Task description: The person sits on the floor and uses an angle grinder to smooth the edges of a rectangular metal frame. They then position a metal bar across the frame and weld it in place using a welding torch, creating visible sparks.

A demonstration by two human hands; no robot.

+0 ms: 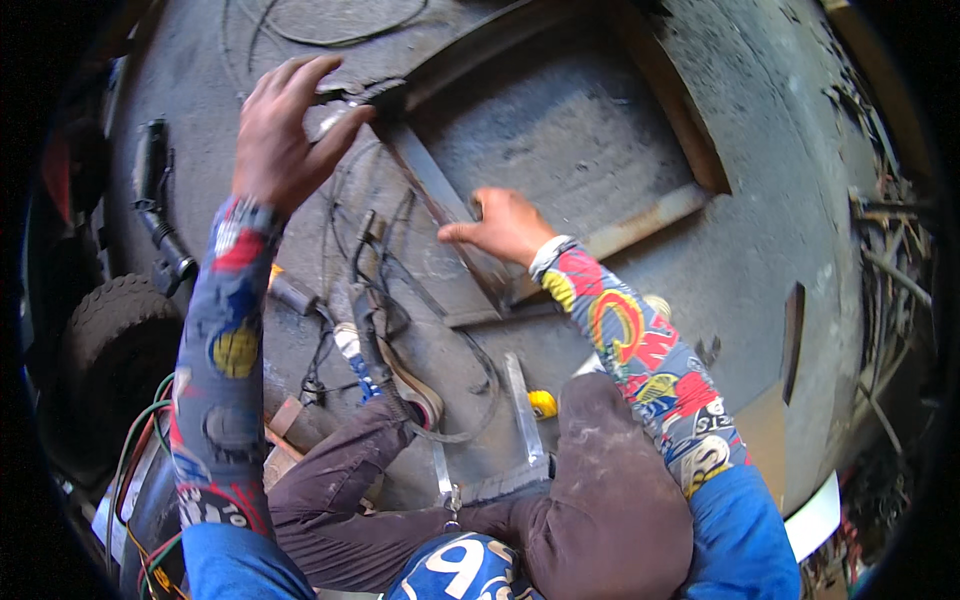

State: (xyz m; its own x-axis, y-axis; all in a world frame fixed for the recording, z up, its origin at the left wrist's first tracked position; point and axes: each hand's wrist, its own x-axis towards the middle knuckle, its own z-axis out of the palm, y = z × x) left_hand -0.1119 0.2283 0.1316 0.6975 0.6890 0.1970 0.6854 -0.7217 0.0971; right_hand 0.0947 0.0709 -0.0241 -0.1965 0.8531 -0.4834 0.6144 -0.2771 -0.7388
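Observation:
A square frame of rusty metal bars (425,168) lies on the floor in front of me. My left hand (285,135) is held over its near-left corner, thumb and fingers spread apart. Just beyond that thumb, a dark clamp-like piece (388,96) sits at the corner; its kind is hard to make out. My right hand (508,228) is on the frame's left bar, thumb to the outer side and curled fingers to the inner side. Its lower fingers are hidden. Between my feet and the frame lies a cable with a dark tool handle (368,240).
A black angle-grinder-like tool (155,195) lies at the left, near a black tyre (120,325). A yellow tape measure (542,404) and a flat metal strip (522,405) lie between my legs. Scrap metal (895,260) lines the right side. Cables (345,38) coil across the far floor.

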